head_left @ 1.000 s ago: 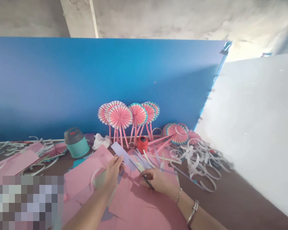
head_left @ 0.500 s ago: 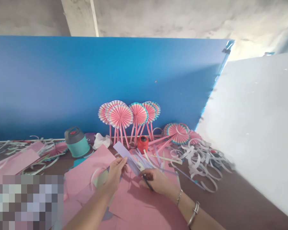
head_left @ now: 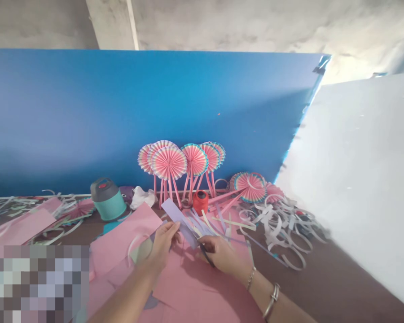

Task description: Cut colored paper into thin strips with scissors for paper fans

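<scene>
Between the fingers and thumb of my left hand is a lilac paper strip, its far end pointing up and away. My right hand is closed round a pair of scissors with dark handles. The scissor blades lie along the right edge of the lilac strip, partly hidden by the paper and my fingers. Just beyond the blades, narrow lilac and cream strips lie in a loose heap. Pink paper sheets spread out below both hands.
Several pleated pink paper fans stand against a blue panel. A red thread spool sits before them. To the left stands a teal and grey container. Curled white paper strips pile up at the right, beside a white panel.
Both hands stay almost where they were. The lilac strip has shifted very slightly to the right.
</scene>
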Demonstrator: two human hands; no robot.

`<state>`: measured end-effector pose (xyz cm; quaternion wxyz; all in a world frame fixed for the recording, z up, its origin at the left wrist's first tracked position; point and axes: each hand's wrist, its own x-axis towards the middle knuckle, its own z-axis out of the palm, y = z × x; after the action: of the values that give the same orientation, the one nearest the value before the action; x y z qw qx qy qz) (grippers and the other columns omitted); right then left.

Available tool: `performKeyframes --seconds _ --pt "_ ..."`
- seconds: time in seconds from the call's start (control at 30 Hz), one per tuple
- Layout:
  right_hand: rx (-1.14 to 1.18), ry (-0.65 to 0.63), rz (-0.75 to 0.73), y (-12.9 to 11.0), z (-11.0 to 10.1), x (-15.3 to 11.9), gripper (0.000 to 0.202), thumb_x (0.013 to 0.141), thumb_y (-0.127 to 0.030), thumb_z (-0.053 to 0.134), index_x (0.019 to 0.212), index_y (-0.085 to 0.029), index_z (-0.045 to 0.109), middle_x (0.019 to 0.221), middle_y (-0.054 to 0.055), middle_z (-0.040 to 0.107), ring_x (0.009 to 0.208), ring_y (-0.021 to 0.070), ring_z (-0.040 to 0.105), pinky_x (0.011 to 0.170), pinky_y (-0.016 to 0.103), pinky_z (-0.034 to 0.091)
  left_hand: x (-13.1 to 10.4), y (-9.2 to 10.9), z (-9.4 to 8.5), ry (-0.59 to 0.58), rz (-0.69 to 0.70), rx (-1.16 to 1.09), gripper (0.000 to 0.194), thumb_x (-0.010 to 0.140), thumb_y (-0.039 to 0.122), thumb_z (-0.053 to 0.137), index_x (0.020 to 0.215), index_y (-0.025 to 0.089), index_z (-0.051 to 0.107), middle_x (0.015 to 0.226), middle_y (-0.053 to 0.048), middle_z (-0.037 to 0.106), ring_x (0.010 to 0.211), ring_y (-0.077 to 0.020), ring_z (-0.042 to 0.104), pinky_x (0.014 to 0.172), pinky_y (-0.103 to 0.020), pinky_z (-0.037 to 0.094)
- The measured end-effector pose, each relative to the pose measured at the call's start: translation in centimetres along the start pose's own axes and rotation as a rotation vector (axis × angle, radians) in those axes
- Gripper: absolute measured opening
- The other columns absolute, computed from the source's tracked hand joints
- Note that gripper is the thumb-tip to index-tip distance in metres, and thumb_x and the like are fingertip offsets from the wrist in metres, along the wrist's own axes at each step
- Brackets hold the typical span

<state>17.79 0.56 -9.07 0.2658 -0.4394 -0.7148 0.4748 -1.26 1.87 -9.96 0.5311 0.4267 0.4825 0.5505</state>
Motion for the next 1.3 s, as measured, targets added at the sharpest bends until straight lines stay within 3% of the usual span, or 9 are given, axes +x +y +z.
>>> performKeyframes --seconds 0.33,0.63,0.97,1.3 --pt "-0.024 0.023 0.019 0.4 0.0 0.2 0.018 0.069 -0.025 0.06 0.084 -0.017 0.068 0.07 0.001 0.065 0.057 0.0127 0.051 0.051 0.021 0.036 0.0 0.0 0.2 0.018 -0.04 -0.036 0.034 0.068 0.045 0.067 0.055 0.016 0.056 0.044 0.001 0.055 0.044 -0.0109 0.05 0.047 -0.021 0.034" --pt "-0.048 0.046 0.038 0.4 0.0 0.1 0.019 0.07 -0.027 0.06 0.083 -0.017 0.068 0.064 0.0 0.061 0.052 0.0108 0.045 0.048 0.02 0.033 0.0 0.1 0.2 0.019 -0.048 -0.084 0.031 0.066 0.043 0.069 0.055 0.016 0.057 0.046 0.002 0.053 0.045 -0.0099 0.047 0.047 -0.021 0.034" --pt "-0.027 0.0 0.044 -0.5 -0.1 -0.1 0.015 0.068 -0.027 0.06 0.077 -0.016 0.065 0.052 -0.005 0.043 0.047 0.0084 0.033 0.043 0.019 0.025 0.3 -0.3 0.2 -0.065 -0.048 -0.083 0.033 0.069 0.044 0.065 0.055 0.015 0.058 0.044 0.0 0.056 0.045 -0.013 0.053 0.049 -0.023 0.039" --pt "0.019 0.026 -0.003 -0.2 0.2 0.2 0.013 0.07 -0.025 0.057 0.077 -0.016 0.062 0.054 -0.005 0.043 0.049 0.0088 0.034 0.046 0.021 0.026 -0.2 -0.2 0.8 -0.148 -0.13 -0.033 0.037 0.07 0.045 0.066 0.05 0.015 0.055 0.037 0.0 0.056 0.033 -0.0074 0.045 0.039 -0.019 0.025"
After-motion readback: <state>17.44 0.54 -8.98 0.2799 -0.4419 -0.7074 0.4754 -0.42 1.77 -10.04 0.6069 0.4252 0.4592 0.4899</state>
